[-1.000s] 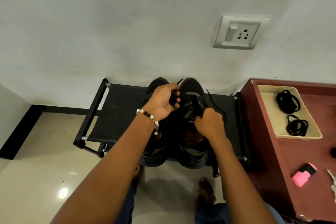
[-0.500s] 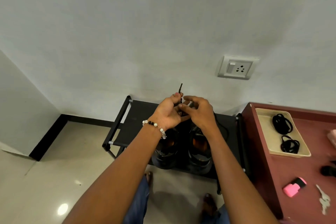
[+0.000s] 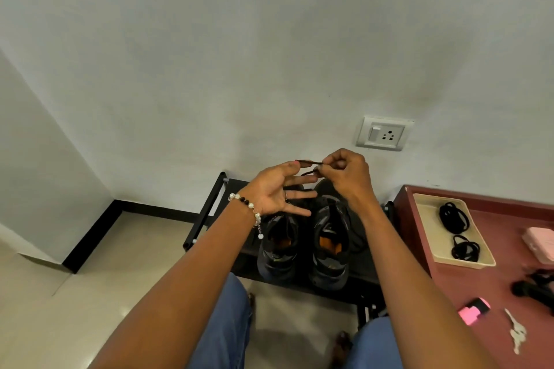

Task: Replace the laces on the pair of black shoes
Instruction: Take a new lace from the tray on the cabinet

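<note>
Right hand (image 3: 347, 174) pinching lace (image 3: 308, 162) above shoes (image 3: 302, 243) (left hand (image 3: 275, 192) splayed, lace over fingertip)

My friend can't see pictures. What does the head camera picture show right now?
A person's right hand pinches a black lace that the open left hand holds at a fingertip, above two black shoes on a black rack. More coiled laces lie in a tray on the right.

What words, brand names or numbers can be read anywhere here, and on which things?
None can be read.
White wall socket plate: plain, no lettering shows.
Pair of black shoes on the black rack: any logo is too dark to tell.
Pink and black block on the maroon table: no legible text.
</note>
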{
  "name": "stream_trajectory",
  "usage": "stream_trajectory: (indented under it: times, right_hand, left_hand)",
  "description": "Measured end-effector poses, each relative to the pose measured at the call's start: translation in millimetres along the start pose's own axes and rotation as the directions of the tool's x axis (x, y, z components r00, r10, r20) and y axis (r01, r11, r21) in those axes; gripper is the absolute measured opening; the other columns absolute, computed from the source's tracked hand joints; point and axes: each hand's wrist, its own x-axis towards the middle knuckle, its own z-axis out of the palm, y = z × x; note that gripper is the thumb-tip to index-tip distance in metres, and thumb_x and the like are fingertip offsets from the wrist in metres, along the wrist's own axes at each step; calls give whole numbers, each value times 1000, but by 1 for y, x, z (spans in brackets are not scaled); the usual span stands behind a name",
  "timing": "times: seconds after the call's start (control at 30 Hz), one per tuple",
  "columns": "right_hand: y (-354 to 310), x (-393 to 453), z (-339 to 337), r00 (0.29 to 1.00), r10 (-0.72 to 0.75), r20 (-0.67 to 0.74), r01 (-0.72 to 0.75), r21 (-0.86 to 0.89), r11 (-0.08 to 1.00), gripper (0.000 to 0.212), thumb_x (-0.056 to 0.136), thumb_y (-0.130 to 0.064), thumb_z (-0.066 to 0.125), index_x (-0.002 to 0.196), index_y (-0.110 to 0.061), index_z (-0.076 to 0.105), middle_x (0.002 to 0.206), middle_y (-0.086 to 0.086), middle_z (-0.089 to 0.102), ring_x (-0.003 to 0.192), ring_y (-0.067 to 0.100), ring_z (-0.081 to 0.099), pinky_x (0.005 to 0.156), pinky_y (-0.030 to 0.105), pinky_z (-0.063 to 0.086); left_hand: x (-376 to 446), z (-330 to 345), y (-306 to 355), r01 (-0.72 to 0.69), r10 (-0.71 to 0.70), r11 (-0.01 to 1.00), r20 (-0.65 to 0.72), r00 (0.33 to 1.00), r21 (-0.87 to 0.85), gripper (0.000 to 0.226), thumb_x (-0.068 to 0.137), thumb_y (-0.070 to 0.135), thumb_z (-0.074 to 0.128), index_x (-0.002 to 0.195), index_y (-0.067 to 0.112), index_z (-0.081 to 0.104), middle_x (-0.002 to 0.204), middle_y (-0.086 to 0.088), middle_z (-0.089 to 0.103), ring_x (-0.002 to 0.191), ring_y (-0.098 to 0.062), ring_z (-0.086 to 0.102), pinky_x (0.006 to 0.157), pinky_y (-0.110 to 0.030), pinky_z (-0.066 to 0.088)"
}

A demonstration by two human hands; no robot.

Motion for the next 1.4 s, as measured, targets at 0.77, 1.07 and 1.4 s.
stream_trajectory:
  times: [0.77,1.07,1.4]
  right_hand:
    - [-31,1,5,972,-96,216,107,-38,994,20,87,-3,63,102,-15,68,78,2,61,60,15,59,53,23,51]
    - [-20,3,3,962,-119,245,140,-72,988,9,92,-16,65,93,-13,74,72,-3,69,54,6,55,57,22,46]
    - [-51,-18,0,714,-140,686,488,-344,802,14,94,-16,61,102,-12,71,69,-14,60,68,4,59,66,16,41]
  left_hand:
    - [-15,12,6,-313,476,778,-187,860,545,14,83,23,75,94,13,75,97,-10,73,94,-21,68,83,-38,57]
    - [-34,16,14,-205,189,950,-90,978,-236,23,100,15,49,93,1,64,74,-9,70,69,-20,71,68,-32,61]
    - [-23,14,24,-574,595,803,-181,783,156,25,98,-1,48,121,-2,56,100,-14,73,95,-23,72,87,-33,57]
